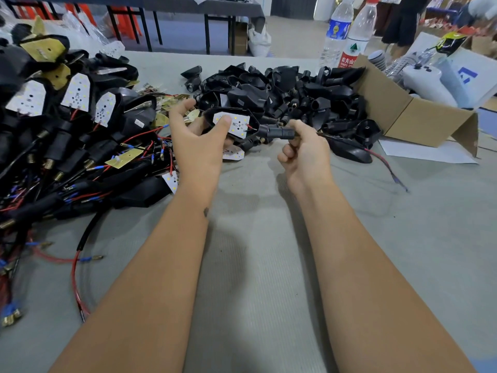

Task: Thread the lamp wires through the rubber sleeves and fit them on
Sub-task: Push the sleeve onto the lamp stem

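Two clear plastic water bottles (349,30) are standing at the far edge of the grey table (255,265), beside an open brown cardboard box (408,114) holding white items, its flap overhanging a white paper sheet (425,152).

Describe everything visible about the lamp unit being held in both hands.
The lamp unit is a black plastic-looking housing holding a white LED board with small yellow diodes. It is held above the grey table, board facing up. The left hand grips the housing, thumb on the board. A black rubber sleeve sits at its neck, pinched by the right hand. A red wire shows at the board's edge.
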Demonstrator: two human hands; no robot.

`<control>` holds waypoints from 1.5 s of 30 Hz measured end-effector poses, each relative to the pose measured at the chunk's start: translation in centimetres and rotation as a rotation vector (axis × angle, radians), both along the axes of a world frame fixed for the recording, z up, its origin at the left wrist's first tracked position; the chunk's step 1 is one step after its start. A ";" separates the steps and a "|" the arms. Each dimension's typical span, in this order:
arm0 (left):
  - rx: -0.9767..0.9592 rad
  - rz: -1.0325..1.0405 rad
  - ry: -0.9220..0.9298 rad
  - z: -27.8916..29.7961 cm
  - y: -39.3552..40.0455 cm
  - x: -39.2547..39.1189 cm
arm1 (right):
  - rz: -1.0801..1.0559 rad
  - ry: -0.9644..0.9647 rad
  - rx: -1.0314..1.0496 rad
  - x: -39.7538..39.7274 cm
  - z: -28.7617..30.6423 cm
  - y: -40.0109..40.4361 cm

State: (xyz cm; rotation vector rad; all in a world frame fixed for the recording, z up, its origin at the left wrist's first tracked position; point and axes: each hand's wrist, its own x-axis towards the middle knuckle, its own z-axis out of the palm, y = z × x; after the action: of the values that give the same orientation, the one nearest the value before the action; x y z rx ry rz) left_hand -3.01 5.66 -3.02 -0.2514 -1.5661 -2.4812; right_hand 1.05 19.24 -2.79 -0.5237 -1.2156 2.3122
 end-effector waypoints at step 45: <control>-1.474 0.817 0.054 11.4 -20.7 -14.9 | 0.568 0.316 1.593 -5.8 3.7 -19.2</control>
State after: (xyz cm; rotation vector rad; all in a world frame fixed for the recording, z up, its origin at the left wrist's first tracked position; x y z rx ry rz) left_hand -17.90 -15.08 8.37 0.1325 -2.4315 -0.4577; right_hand -4.78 0.09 0.93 0.7792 -2.5896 0.9390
